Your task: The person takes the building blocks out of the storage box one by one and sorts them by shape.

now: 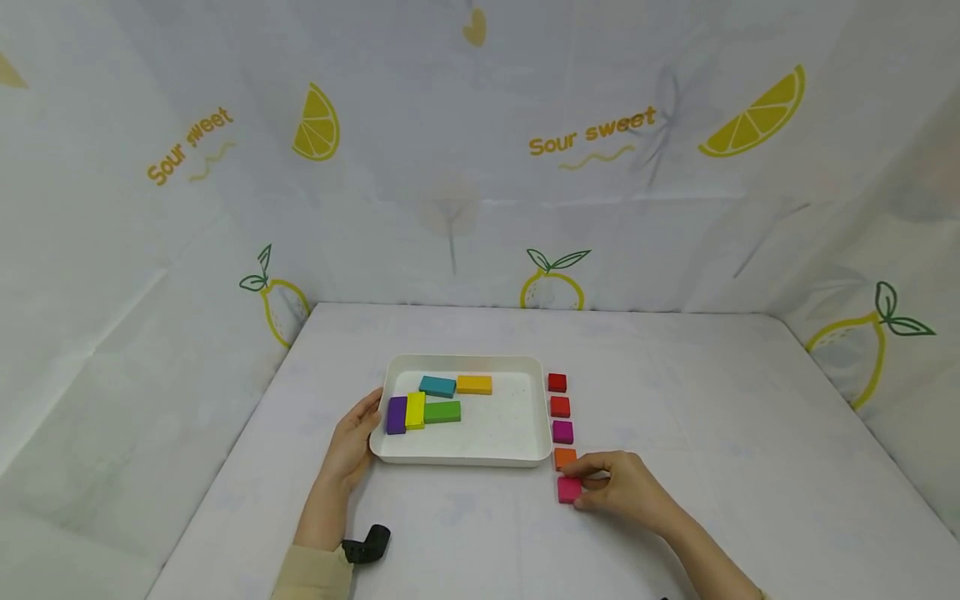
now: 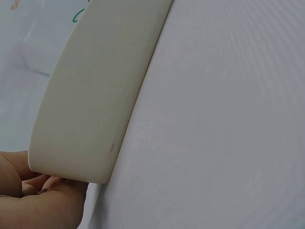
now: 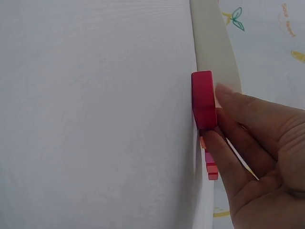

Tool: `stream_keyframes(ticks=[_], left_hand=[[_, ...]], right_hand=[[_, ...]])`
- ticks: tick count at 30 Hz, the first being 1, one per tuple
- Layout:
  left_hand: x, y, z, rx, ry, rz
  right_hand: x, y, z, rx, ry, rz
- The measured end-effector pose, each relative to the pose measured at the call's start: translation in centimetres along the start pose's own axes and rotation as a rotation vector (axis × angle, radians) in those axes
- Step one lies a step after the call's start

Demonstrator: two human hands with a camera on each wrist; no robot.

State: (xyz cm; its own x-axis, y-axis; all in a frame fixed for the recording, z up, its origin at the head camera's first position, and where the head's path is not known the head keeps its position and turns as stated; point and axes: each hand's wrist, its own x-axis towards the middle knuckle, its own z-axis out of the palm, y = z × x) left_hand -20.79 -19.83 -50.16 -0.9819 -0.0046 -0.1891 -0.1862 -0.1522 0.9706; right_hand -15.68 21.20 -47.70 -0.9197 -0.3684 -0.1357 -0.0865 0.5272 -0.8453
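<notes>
My left hand (image 1: 352,440) holds the left side of a shallow white tray (image 1: 465,457), its fingers at the outer wall; the left wrist view shows them curled at the tray's end (image 2: 81,119). In the tray are purple (image 1: 397,415), yellow (image 1: 416,411), green (image 1: 442,412), blue (image 1: 437,386) and orange-yellow (image 1: 475,385) blocks. Off the tray's front right corner, my right hand (image 1: 626,492) pinches a pink block (image 1: 568,490) between thumb and fingers. The right wrist view shows this pink block (image 3: 204,100) at the fingertips (image 3: 224,93).
Right of the tray runs a column of small blocks: a dark red block (image 1: 557,382), a red block (image 1: 560,407), a magenta block (image 1: 562,432) and an orange block (image 1: 564,458). A white cloth covers the table (image 1: 712,400). A black wrist camera (image 1: 367,544) sits at the left wrist.
</notes>
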Motion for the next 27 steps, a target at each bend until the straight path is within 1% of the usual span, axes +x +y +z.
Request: stream_keyframes(ticks=[3,7,10,12,14,16,20,25,27], left_hand=[[-0.1,-0.1,0.0,0.000,-0.001,-0.005],[-0.3,-0.1,-0.1,-0.002,-0.005,-0.006],[-0.4,-0.1,-0.1,-0.006,-0.005,-0.008],[-0.4,-0.1,-0.1,-0.004,-0.003,-0.010],[-0.4,-0.1,-0.1,-0.004,-0.003,-0.010],[-0.4,-0.1,-0.1,-0.005,-0.004,-0.007],[-0.4,0.0,0.0,-0.004,0.000,-0.005],[-0.2,0.1,0.0,-0.004,0.001,-0.001],[-0.1,0.2,0.1,-0.006,0.001,0.001]], right_hand=[[-0.2,-0.4,-0.3,0.014,0.010,-0.011],[-0.1,-1.1,-0.7,0.061,0.015,-0.008],[0.3,-1.9,-0.9,0.116,-0.011,-0.007],[0.9,-2.5,-0.9,0.131,-0.026,-0.021],[1.5,-3.1,-0.8,0.157,-0.039,-0.037],[2.4,-3.7,-0.5,0.153,-0.033,-0.060],[4.4,-4.5,0.4,0.135,0.013,-0.091],[7.1,-5.7,2.0,0.141,0.084,-0.137],[8.1,-6.2,2.8,0.118,0.109,-0.142]])
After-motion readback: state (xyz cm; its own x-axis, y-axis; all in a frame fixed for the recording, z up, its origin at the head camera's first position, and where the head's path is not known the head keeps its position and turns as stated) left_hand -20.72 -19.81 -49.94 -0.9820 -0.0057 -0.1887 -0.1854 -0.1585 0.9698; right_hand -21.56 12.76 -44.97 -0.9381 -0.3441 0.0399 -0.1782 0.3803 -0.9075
